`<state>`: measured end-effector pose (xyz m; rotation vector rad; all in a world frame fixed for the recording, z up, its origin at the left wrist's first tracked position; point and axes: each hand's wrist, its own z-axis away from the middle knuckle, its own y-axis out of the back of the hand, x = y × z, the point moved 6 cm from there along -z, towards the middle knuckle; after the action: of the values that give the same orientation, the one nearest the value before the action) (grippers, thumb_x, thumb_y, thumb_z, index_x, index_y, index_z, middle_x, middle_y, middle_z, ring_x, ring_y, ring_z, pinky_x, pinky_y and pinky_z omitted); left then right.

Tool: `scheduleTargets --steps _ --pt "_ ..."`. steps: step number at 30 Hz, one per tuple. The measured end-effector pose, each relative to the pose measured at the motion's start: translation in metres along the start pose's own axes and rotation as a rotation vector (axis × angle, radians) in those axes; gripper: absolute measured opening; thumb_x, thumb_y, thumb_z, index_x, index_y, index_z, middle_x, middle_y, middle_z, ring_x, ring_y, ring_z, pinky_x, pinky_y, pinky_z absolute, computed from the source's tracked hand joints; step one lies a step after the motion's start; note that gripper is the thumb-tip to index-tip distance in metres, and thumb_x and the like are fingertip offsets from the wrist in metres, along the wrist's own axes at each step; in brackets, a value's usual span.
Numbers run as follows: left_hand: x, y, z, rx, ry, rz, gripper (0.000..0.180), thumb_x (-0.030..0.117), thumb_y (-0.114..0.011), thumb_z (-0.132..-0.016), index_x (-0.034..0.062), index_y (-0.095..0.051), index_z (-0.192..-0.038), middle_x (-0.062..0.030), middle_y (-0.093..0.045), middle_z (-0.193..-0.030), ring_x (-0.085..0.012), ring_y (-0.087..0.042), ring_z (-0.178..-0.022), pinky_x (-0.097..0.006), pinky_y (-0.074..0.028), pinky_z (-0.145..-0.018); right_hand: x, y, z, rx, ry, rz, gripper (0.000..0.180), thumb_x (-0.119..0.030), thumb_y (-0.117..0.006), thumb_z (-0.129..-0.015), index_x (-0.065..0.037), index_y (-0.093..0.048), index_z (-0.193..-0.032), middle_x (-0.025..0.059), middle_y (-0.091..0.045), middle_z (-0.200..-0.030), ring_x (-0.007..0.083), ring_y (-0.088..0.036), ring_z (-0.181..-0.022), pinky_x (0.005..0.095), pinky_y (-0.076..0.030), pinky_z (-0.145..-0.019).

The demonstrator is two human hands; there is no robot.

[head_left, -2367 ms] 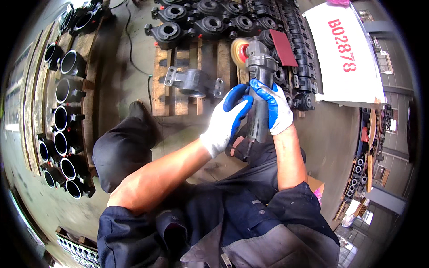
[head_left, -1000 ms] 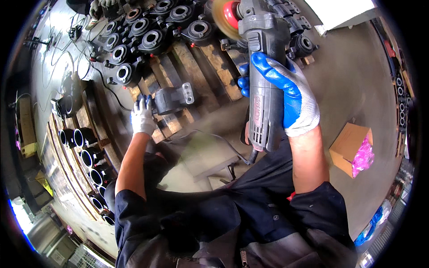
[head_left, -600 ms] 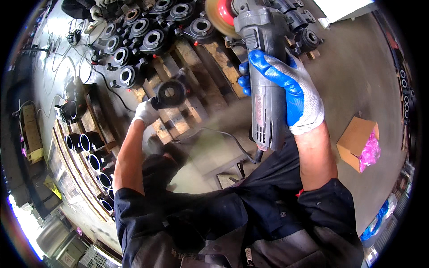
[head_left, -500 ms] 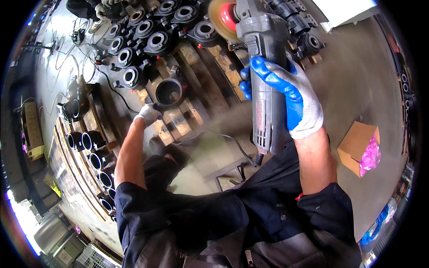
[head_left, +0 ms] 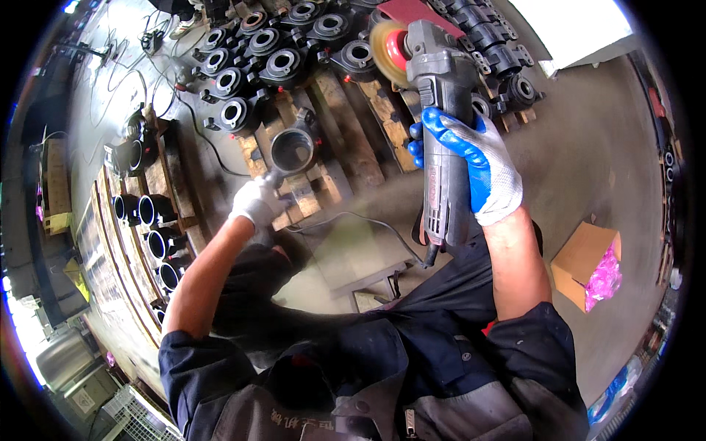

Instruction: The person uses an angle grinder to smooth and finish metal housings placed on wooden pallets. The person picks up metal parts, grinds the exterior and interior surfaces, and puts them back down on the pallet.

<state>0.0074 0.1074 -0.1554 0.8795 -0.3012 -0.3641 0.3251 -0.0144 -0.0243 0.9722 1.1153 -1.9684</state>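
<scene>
Right hand, in a blue-and-white work glove, wrapped tight around the grey body of an angle grinder, held raised with its tan wire-brush wheel pointing away from the person. Left hand, in a white glove, fingers closed on the lower edge of a grey cast-metal bearing housing, which stands on its side on a wooden pallet, its round bore facing the camera. Behind it on the pallet, rows of dark bearing housings. At far left, black pipe sections in a row on timber. On the concrete floor at right, a cardboard box with pink material inside
</scene>
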Motion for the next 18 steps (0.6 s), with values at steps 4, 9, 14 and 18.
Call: scheduleTargets --steps 4,9,14,18 --pt "0.067 0.001 0.062 -0.072 -0.311 0.665 0.065 0.025 -0.075 -0.09 0.0013 -0.05 -0.146 -0.0151 -0.068 -0.128 -0.0202 -0.067 -0.113 -0.032 -0.051 -0.099 0.012 -0.005 0.0 -0.059 -0.024 -0.023 0.046 -0.019 -0.086 -0.081 -0.003 -0.065 -0.118 0.0079 -0.07 -0.091 0.0173 -0.069 -0.074 0.0301 -0.058 -0.068" --pt "0.125 -0.001 0.094 -0.224 -0.426 1.434 0.06 0.024 -0.065 -0.101 0.0036 -0.042 -0.152 -0.0091 -0.053 -0.146 -0.0158 -0.049 -0.132 -0.032 -0.042 -0.109 0.057 -0.022 -0.008 -0.098 -0.152 0.033 0.037 -0.014 -0.084 -0.083 -0.003 -0.065 -0.114 0.0057 -0.069 -0.088 0.0164 -0.068 -0.067 0.0287 -0.057 -0.062" --pt "0.14 -0.037 0.064 -0.289 -0.112 2.032 0.052 0.047 -0.058 -0.102 0.011 -0.054 -0.14 -0.0064 -0.059 -0.13 -0.0227 -0.057 -0.118 -0.042 -0.047 -0.102 0.12 -0.024 -0.022 -0.136 -0.182 0.157 0.029 -0.008 -0.077 -0.088 -0.002 -0.067 -0.114 0.0019 -0.069 -0.094 0.0124 -0.066 -0.082 0.0276 -0.055 -0.072" --pt "0.143 -0.054 0.046 -0.153 0.027 2.234 0.037 0.044 -0.064 -0.099 0.0161 -0.063 -0.123 0.001 -0.062 -0.104 -0.0125 -0.057 -0.096 -0.033 -0.048 -0.087 0.18 -0.014 -0.044 -0.209 -0.19 0.33 0.021 -0.008 -0.063 -0.098 -0.006 -0.063 -0.118 0.0015 -0.066 -0.102 0.0113 -0.063 -0.089 0.0281 -0.055 -0.078"
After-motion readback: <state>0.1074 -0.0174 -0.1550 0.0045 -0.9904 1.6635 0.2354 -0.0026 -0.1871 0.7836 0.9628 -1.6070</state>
